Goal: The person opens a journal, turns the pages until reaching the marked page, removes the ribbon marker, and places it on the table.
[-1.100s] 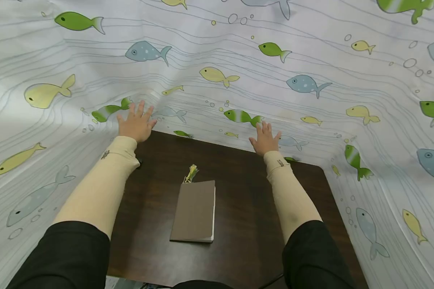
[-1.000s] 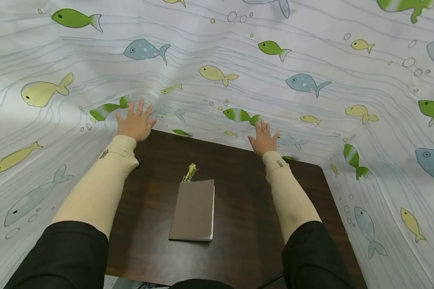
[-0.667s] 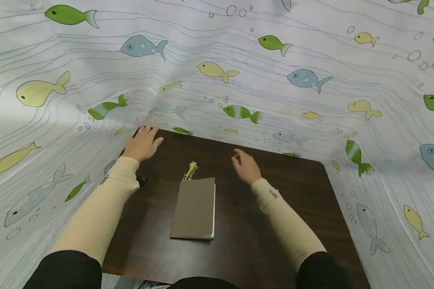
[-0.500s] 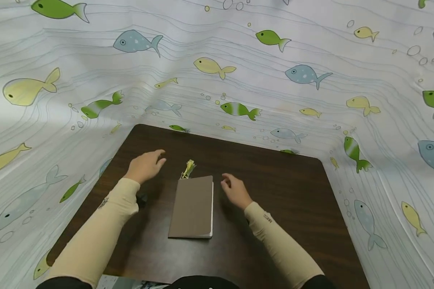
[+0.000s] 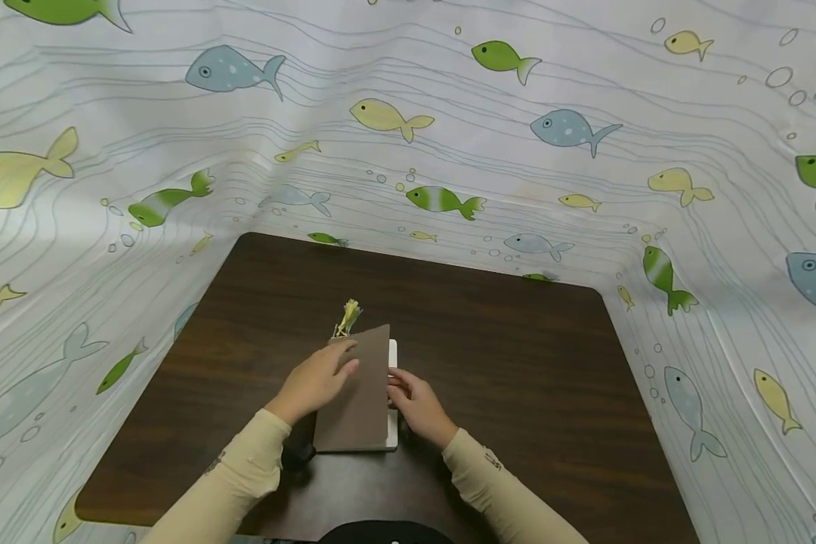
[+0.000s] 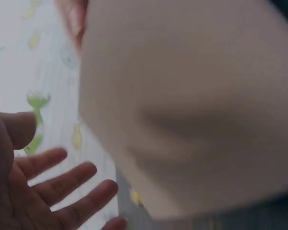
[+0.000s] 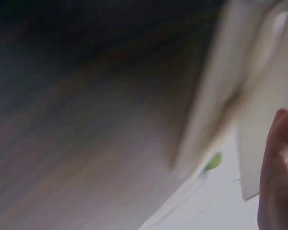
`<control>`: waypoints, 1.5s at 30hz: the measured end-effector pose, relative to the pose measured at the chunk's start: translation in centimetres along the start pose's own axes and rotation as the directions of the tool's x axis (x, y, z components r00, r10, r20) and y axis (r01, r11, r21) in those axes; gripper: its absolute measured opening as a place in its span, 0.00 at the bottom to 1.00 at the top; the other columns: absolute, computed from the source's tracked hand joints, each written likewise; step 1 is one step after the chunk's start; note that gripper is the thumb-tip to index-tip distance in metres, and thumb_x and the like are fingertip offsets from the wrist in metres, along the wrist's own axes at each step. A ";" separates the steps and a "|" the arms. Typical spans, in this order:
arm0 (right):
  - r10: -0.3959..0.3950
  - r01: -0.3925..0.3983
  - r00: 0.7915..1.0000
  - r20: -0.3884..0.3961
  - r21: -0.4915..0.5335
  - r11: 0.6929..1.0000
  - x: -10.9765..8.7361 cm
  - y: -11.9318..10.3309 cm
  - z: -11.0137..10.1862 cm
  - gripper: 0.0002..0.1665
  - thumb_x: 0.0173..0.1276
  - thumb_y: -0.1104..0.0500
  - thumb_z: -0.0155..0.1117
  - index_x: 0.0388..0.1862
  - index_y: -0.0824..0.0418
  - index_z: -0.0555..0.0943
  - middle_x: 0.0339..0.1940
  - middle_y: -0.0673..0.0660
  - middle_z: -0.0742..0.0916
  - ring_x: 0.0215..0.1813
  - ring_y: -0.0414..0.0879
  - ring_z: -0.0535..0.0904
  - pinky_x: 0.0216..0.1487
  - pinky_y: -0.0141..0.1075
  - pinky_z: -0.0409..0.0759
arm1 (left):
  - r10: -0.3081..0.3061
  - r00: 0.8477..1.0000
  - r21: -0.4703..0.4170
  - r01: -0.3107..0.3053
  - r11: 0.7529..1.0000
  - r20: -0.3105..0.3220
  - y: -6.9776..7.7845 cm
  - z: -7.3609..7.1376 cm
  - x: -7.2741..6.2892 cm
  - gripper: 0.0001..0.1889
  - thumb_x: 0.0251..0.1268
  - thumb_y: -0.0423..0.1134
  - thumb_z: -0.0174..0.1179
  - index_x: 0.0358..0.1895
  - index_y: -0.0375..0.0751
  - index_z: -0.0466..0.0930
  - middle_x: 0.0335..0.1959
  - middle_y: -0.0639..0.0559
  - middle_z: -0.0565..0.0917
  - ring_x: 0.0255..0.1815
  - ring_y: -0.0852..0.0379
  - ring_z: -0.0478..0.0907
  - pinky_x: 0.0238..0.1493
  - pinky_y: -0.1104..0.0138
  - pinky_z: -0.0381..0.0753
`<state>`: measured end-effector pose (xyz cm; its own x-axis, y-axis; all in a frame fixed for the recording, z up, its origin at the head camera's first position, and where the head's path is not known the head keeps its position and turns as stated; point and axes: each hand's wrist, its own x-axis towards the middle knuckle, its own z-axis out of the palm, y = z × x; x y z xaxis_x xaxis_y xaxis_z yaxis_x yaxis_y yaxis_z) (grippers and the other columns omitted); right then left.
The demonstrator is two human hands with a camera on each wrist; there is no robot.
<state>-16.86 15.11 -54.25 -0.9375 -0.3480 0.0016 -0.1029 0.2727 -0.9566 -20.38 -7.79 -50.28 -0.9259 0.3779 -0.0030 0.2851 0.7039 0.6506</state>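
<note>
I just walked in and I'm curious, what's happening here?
A person has a brown notebook partly open on the dark table. The right hand is at its right edge, where the cover stands raised and white pages show. The left hand is open, close to the cover.

The right grip (image 5: 420,404) touches the partly open brown notebook (image 5: 366,400).

"What did the book (image 5: 357,427) look made of?"
"Its cover (image 5: 370,378) looked smooth and not shiny, like card. Its pages (image 5: 393,353) were paper."
"And under the book?"
"A table (image 5: 517,378) that looked like wood, a bit shiny."
"Beyond the book?"
"A stringy tassel (image 5: 349,313), then a smooth sheet (image 5: 469,136), cloth or plastic, I couldn't tell."
</note>
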 end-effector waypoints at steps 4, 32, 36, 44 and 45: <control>-0.048 0.047 0.998 0.044 0.012 0.999 0.0 -2.1 2.0 0.26 0.83 0.60 0.50 0.76 0.68 0.67 0.69 0.65 0.78 0.62 0.58 0.80 0.57 0.46 0.82 | -0.007 1.000 -0.150 0.009 0.989 0.010 1.2 0.0 -0.6 0.32 0.82 0.54 0.48 0.80 0.42 0.56 0.75 0.38 0.68 0.66 0.36 0.74 0.61 0.41 0.75; 0.081 0.166 0.955 0.284 -0.743 0.648 -1.3 3.1 -0.5 0.52 0.66 0.42 0.70 0.81 0.59 0.60 0.84 0.57 0.57 0.83 0.57 0.51 0.73 0.65 0.59 | 0.159 0.963 0.328 -0.081 0.941 -0.217 -11.0 -1.2 -7.4 0.29 0.72 0.45 0.63 0.73 0.40 0.69 0.78 0.40 0.62 0.72 0.35 0.61 0.51 0.29 0.70; 0.076 0.160 0.960 0.268 -0.755 0.636 -1.4 3.3 -0.3 0.55 0.61 0.41 0.72 0.81 0.59 0.60 0.84 0.56 0.58 0.83 0.58 0.51 0.72 0.66 0.59 | 0.146 0.971 0.294 -0.085 0.952 -0.190 -11.4 -1.2 -7.7 0.30 0.74 0.46 0.61 0.74 0.40 0.67 0.77 0.39 0.64 0.74 0.33 0.60 0.53 0.27 0.68; 0.039 0.170 0.971 0.238 -0.790 0.589 -1.5 3.5 -0.3 0.56 0.57 0.39 0.73 0.80 0.58 0.63 0.83 0.56 0.62 0.81 0.61 0.56 0.70 0.70 0.58 | 0.138 0.972 0.263 -0.085 0.961 -0.188 -11.8 -1.0 -7.5 0.30 0.73 0.47 0.61 0.73 0.39 0.69 0.77 0.38 0.65 0.76 0.35 0.58 0.62 0.28 0.60; 0.028 0.176 0.972 0.235 -0.796 0.578 -1.5 3.5 -0.3 0.56 0.57 0.38 0.73 0.80 0.58 0.63 0.82 0.56 0.63 0.81 0.61 0.57 0.69 0.71 0.58 | 0.136 0.974 0.260 -0.085 0.962 -0.182 -11.8 -1.0 -7.5 0.30 0.74 0.47 0.61 0.73 0.39 0.69 0.77 0.38 0.65 0.76 0.35 0.59 0.62 0.29 0.60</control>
<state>-15.93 16.86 -57.55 -0.8355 -0.5415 -0.0936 -0.4896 0.8108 -0.3208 -17.08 -19.52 -57.18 -0.9081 0.3538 0.2238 0.4177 0.8012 0.4285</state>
